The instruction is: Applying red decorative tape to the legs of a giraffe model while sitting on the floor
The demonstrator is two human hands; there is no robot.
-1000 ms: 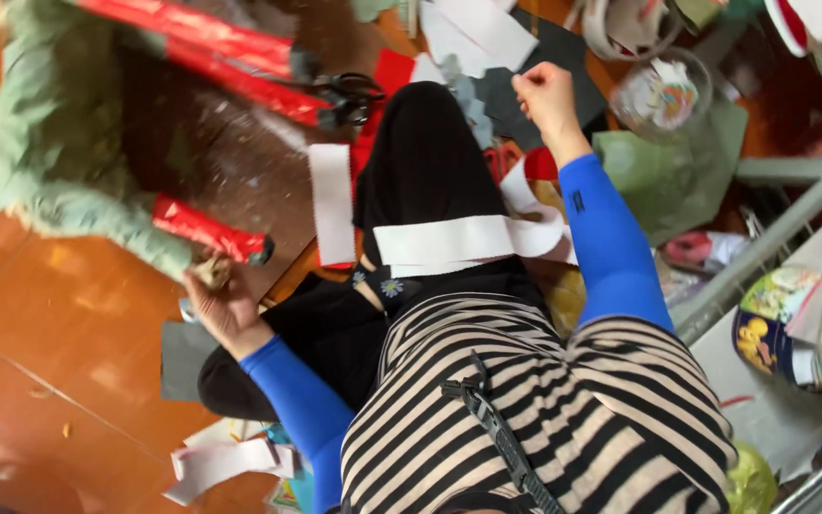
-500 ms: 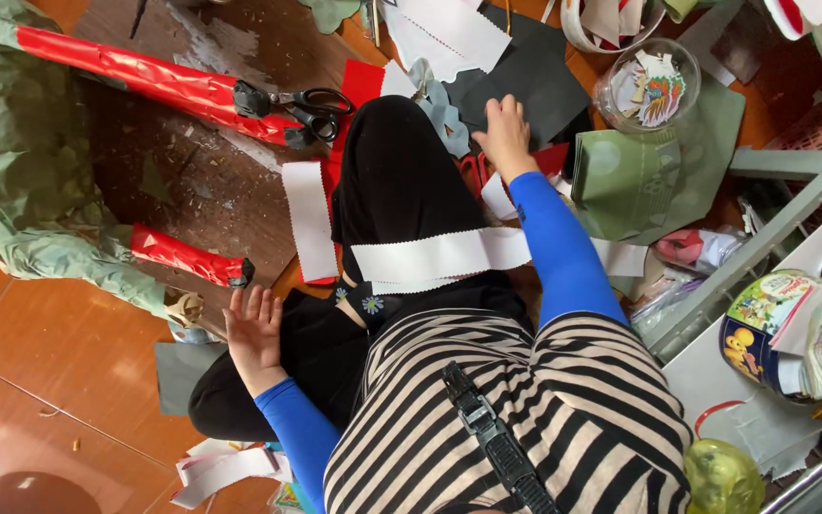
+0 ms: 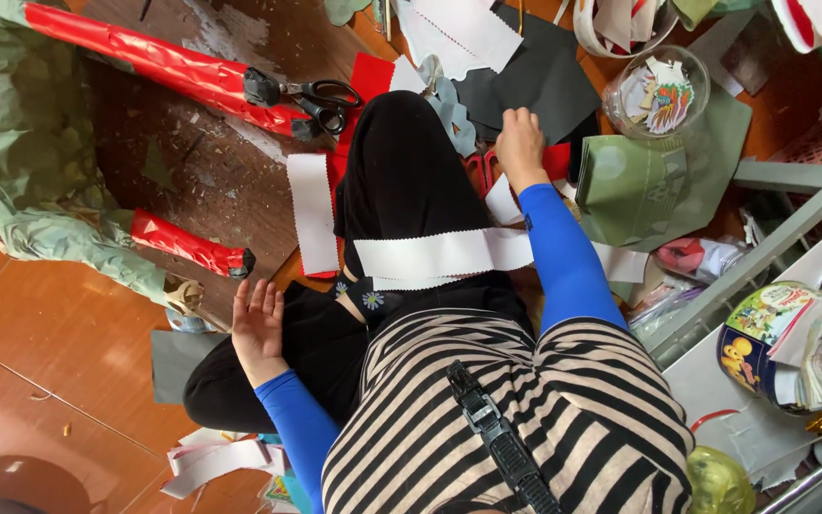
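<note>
The red-handled scissors (image 3: 483, 169) lie on the floor at twelve o'clock, just beside my knee. My right hand (image 3: 521, 145) has reached forward and now closes over them, where a moment ago it was raised in a fist; I cannot tell if the grip is firm. My left hand (image 3: 259, 320) has dropped onto my thigh at nine o'clock, fingers spread, holding nothing. A white paper strip (image 3: 441, 255) lies across my leg.

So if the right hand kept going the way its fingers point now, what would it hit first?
Most likely the black sheet lying on the floor directly ahead of the right hand, which reaches forward past the knee. The hand already looks to be at its near edge, though depth is hard to judge from above.
</note>
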